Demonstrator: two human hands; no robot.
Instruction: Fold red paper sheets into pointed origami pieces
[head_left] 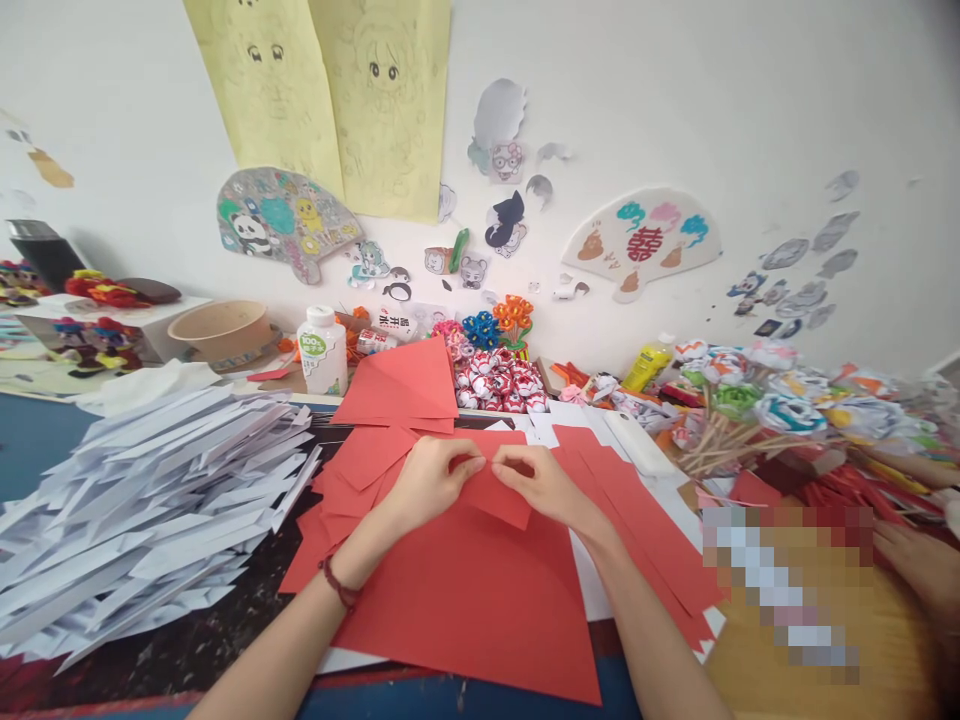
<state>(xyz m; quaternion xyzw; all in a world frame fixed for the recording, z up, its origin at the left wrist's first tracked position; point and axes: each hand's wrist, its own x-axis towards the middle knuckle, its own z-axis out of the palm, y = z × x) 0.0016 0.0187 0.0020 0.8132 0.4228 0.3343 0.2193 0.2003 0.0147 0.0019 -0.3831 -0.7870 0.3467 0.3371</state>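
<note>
My left hand [433, 478] and my right hand [546, 484] meet near the middle of the view, each in a pinch with thumb and fingertips together. Between them they hold a small piece of red paper [499, 502] by its upper part; its lower corner hangs toward me. Beneath lies a large red sheet [465, 605]. Several smaller red paper pieces [341, 510] are spread beside my left wrist, and a stack of red squares [401, 385] sits beyond my hands. Long red sheets [637, 530] lie beside my right forearm, on top of white paper.
A tall heap of folded white paper strips [150, 520] fills the left. At the back stand a white bottle [322, 350], a round tub [223, 335] and folded paper flowers [499, 382]. Paper flowers on sticks [787, 400] and another person's hand [911, 565] are at right.
</note>
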